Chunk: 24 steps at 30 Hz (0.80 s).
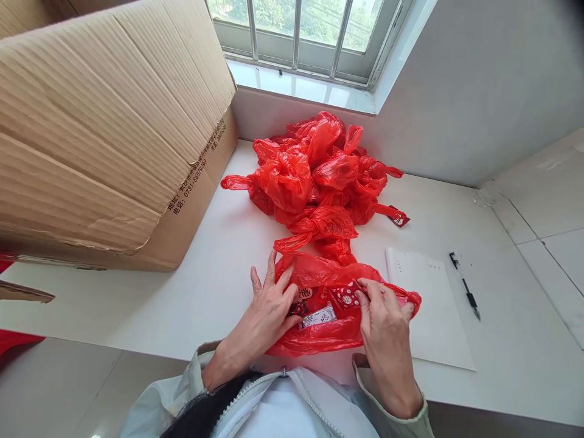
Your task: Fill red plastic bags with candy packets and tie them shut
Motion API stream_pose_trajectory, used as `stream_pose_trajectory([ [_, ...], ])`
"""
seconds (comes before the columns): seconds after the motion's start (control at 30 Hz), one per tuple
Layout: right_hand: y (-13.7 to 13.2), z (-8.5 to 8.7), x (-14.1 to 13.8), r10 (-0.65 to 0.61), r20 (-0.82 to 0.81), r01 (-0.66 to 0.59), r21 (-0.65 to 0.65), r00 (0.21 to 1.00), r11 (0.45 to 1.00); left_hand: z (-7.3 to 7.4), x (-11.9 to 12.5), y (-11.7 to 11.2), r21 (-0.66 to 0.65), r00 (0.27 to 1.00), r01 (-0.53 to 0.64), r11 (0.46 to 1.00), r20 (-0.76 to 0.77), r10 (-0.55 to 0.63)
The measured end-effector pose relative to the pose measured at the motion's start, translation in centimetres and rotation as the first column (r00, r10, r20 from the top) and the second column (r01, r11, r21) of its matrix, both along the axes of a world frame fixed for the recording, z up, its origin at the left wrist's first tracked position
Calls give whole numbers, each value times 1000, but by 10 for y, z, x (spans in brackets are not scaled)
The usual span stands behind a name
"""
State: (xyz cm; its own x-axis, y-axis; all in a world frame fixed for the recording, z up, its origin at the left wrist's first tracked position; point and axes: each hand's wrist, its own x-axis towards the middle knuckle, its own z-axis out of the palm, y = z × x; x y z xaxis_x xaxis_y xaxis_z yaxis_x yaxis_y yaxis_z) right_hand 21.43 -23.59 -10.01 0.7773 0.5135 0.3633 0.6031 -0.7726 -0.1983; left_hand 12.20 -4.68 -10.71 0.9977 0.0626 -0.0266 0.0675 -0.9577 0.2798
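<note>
An open red plastic bag (333,337) lies on the white counter (219,286) right in front of me, with small red and white packets (322,315) inside. My left hand (269,307) rests on the bag's left edge, fingers spread and reaching into the opening. My right hand (383,328) pinches a small red packet (347,296) at the bag's right side. Behind the open bag sits a heap of tied red plastic bags (319,176).
A large cardboard box (104,128) with its flap raised stands at the left. A white sheet of paper (433,310) and a black pen (465,292) lie to the right. A loose red packet (400,220) lies beside the heap. A window and grey wall stand behind.
</note>
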Motion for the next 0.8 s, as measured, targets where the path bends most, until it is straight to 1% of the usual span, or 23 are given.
stream_pose_trajectory([
  [0.17, -2, -1, 0, -15, -11, 15, 2, 1000, 1000, 8, -8, 8, 5, 992, -5, 1000, 125, 4],
  [0.23, -2, -2, 1, 6, -42, -5, 29, 999, 1000, 12, -11, 9, -25, 982, -2, 1000, 189, 6],
  [0.3, -3, -3, 2, 21, -74, -17, 56, 997, 998, 17, -13, 9, -81, 972, 7, 997, 233, 12],
  [0.4, -4, -4, 2, 10, -97, -4, 57, 995, 998, 22, -13, 8, -144, 977, 4, 990, 212, 27],
  [0.53, -5, -5, 2, -16, -116, 24, 68, 993, 997, 19, -11, 9, -162, 982, -14, 987, 183, 44],
  [0.67, -5, -5, 3, -11, -176, 37, 144, 984, 989, 16, -9, 9, -201, 987, 7, 980, 156, 25],
  [0.8, -4, -2, 3, 6, -259, 46, 196, 966, 980, 19, -7, 8, -227, 990, -10, 974, 133, 41],
])
